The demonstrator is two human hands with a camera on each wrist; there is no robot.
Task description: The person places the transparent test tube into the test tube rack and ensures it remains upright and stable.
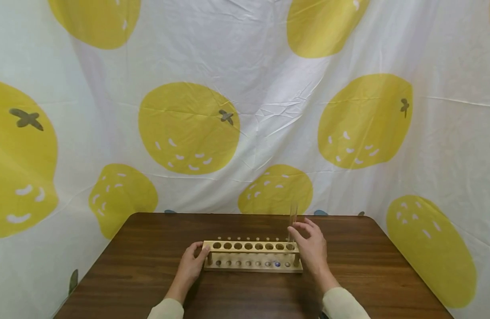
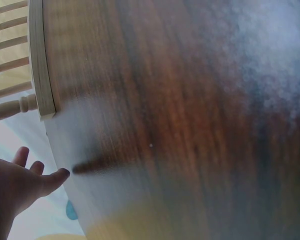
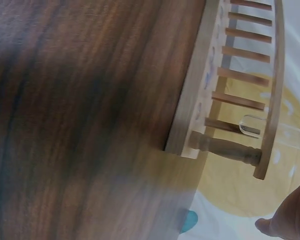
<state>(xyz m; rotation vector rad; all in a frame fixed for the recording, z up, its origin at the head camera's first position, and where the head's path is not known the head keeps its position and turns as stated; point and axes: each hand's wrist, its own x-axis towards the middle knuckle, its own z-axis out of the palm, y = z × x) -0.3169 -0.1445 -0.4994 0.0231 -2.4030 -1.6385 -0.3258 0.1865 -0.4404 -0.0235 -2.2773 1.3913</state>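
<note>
A wooden test tube rack (image 1: 252, 269) stands on the table, with a row of round holes along its top rail and pegs behind. My left hand (image 1: 190, 261) grips the top rail's left end, thumb on the near side; in the left wrist view its other fingers (image 2: 55, 181) spread away from the rack. Between thumb and fingertips, my right hand (image 1: 313, 248) pinches a clear glass test tube (image 1: 294, 213) upright over the rightmost hole. The right wrist view shows the tube's rounded bottom (image 3: 250, 125) below the top rail. Its contents look empty.
The dark wood-grain table (image 1: 364, 257) runs back to a white curtain (image 1: 264, 84) printed with yellow fruit. A small blue spot (image 1: 277, 264) shows in the rack's base near its right end. Turned posts (image 3: 230, 150) join the base and top rail.
</note>
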